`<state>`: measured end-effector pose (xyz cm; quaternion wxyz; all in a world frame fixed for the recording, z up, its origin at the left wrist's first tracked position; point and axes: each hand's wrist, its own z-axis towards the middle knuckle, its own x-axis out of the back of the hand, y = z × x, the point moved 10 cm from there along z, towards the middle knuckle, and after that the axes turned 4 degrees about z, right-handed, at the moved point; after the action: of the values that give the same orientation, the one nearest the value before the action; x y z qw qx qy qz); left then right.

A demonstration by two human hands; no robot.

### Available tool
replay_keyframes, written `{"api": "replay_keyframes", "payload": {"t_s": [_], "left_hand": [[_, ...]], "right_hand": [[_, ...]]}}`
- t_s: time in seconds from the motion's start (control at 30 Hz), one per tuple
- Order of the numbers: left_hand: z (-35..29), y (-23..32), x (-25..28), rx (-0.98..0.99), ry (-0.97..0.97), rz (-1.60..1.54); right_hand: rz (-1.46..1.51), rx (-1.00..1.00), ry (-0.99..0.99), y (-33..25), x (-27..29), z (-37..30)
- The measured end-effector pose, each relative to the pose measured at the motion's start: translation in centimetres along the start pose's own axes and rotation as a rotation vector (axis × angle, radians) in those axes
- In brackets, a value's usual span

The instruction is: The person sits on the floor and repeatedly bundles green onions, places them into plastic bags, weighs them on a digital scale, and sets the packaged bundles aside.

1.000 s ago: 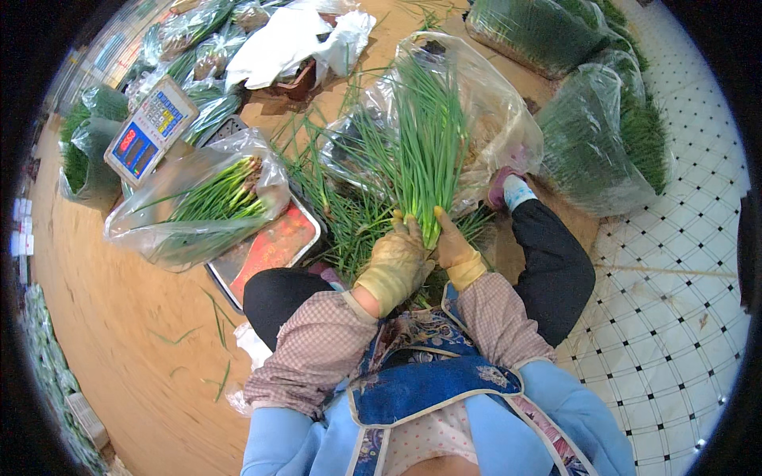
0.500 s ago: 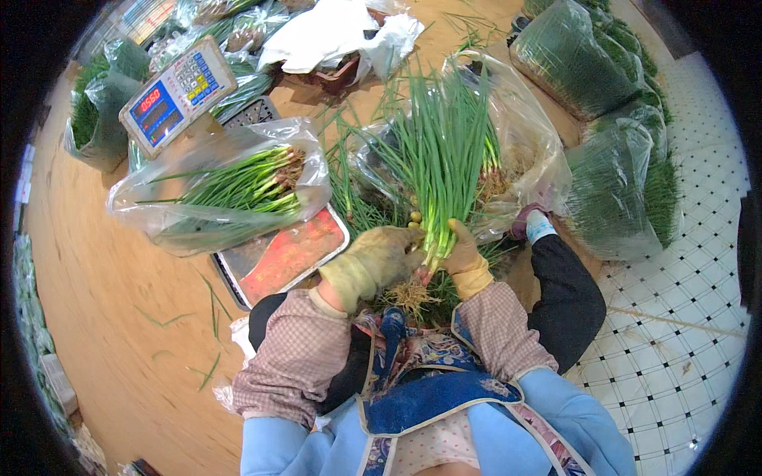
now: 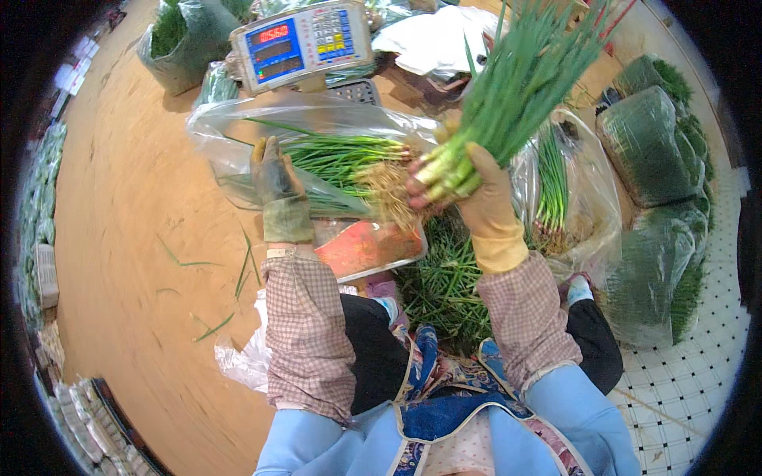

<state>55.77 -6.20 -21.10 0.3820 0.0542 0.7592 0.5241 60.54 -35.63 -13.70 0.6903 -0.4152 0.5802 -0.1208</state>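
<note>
My right hand (image 3: 488, 194), in a yellowish work glove, is closed around a bunch of green onions (image 3: 508, 103). Its leaves fan to the upper right, and the pale bulbs and roots hang toward a clear plastic bag (image 3: 230, 123) at the left. Inside that bag lie more green onions (image 3: 333, 163) with their roots to the right. At the bag's left part is my left hand (image 3: 278, 186), in a stained glove, its fingers stretched upward and nothing seen in them. The bag rests on the red-topped pan of a weighing scale (image 3: 369, 250).
The scale's lit display and keypad (image 3: 305, 44) stand behind the bag. Loose green onion leaves (image 3: 444, 285) are heaped between my legs. An open bag (image 3: 591, 186) with green onions stands at the right, beside several full bags (image 3: 651, 151). White plastic (image 3: 436, 40) lies at the back.
The green onions have gone from between both hands up and toward the bag, now in my right hand alone. My left hand has let go and moved left to the bag. The view has shifted.
</note>
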Motion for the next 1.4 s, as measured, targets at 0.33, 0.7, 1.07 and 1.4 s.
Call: {"api": "replay_keyframes", "payload": {"t_s": [0.33, 0.7, 1.07, 1.4], "left_hand": [[2.5, 4.6, 2.7, -0.289, 0.014, 0.043], [-0.2, 11.6, 4.0, -0.287, 0.350, 1.007], [-2.3, 14.9, 4.5, -0.510, 0.304, 0.725], [-4.0, 14.1, -1.3, -0.609, 0.091, 0.729]], "right_hand": [[-1.417, 0.578, 0.023, 4.6, -5.2, 3.9], [-2.258, 0.536, -0.511, 15.5, -4.0, 4.1], [-2.305, -0.232, -0.533, 18.7, -2.5, 7.4], [-2.195, 0.203, -0.522, 22.3, -1.8, 4.3]]}}
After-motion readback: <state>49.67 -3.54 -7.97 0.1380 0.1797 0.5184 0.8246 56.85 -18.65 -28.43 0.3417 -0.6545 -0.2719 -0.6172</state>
